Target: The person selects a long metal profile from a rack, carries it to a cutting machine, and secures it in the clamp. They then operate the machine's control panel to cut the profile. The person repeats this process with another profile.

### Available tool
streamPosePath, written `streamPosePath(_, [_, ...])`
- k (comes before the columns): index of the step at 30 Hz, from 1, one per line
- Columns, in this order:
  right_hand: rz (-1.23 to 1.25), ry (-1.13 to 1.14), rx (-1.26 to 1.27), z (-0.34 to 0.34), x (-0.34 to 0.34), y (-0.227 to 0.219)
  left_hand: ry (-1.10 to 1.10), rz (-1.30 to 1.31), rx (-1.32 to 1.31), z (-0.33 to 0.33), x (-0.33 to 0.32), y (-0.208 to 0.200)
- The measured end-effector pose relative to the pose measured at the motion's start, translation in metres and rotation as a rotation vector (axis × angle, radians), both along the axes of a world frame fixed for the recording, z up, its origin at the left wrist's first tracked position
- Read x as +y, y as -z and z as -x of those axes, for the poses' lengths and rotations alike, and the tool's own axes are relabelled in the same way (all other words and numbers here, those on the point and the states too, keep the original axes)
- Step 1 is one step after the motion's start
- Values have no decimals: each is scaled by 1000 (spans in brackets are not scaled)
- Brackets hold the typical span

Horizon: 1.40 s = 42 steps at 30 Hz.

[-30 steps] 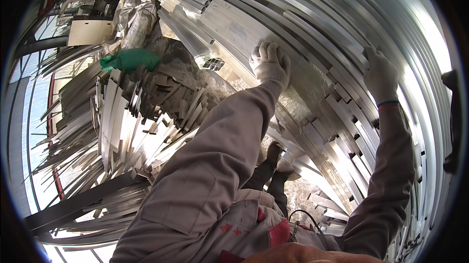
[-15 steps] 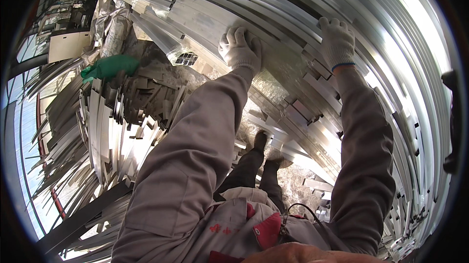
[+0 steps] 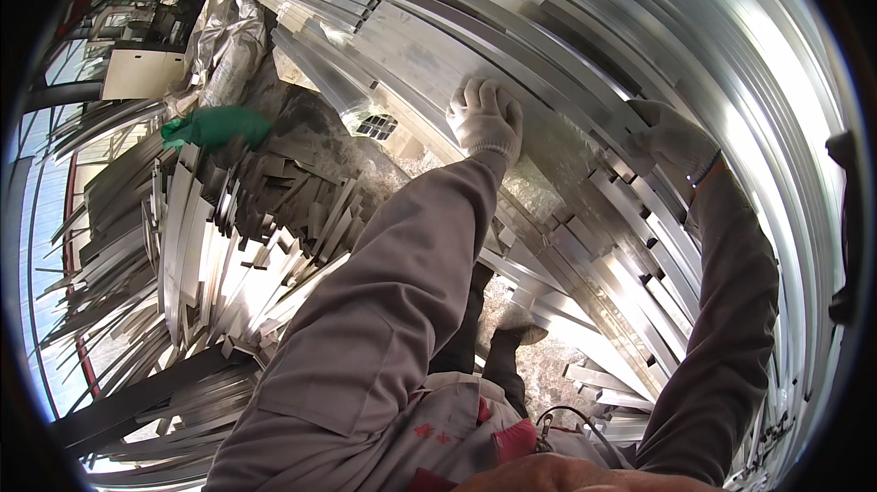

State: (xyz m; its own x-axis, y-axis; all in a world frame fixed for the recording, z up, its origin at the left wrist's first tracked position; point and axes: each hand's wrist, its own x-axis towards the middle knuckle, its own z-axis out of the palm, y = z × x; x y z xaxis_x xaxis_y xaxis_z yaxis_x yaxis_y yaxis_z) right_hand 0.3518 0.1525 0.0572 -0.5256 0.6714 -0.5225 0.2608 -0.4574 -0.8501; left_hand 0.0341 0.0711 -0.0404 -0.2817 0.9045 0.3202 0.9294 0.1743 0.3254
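Observation:
My left hand [image 3: 486,119], in a white knit glove, rests on a wide flat silvery metal profile [image 3: 411,42]. Its fingers are bent a little and spread over the surface, gripping nothing that I can see. Farther right, my gloved right hand [image 3: 674,140] is closed at the edge of a long metal profile [image 3: 585,117]; its fingertips are partly hidden. Both forearms, in grey sleeves, reach forward over the stack. Several shorter profile ends [image 3: 630,183] stick out unevenly between and below my hands.
Long bright profiles [image 3: 776,99] bend along the right side. Cut-off strips [image 3: 219,245] lie in a jumbled heap at left, near a green bag [image 3: 216,128], crumpled silvery wrapping [image 3: 228,44] and a pale box [image 3: 142,74]. My shoe [image 3: 521,329] stands on littered ground.
In the picture, both hands sit farther right and lower; the view has also shifted. My right hand has turned, its fingers now pointing left. A long profile beside it appears displaced.

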Motion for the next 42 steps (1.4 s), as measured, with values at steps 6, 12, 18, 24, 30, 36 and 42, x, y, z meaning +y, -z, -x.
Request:
streamPosePath(6, [276,-23,55,-54,-103,-46,-44,103,24,-6,-1,-9])
streamPosePath(12, [157,-10,-229,-36,-207,-106,-58,17,-845,-1,11,14])
streamPosePath(18, [175,89,-349,-21,-321,-191,217,-438,-1715,4,19,70])
streamPosePath(24, [299,337,-472,-48,-443,-264,179,260,-1806,85,-63,14])
streamPosePath(30, [189,339,-498,-66,-558,-259,230,223,-2820,87,-137,-51])
streamPosePath(36, [185,233,-426,-100,-659,-205,68,339,-2671,22,-182,-80])
streamPosePath(42, [345,377,-352,-168,-818,-120,226,396,-2543,-32,-297,-147])
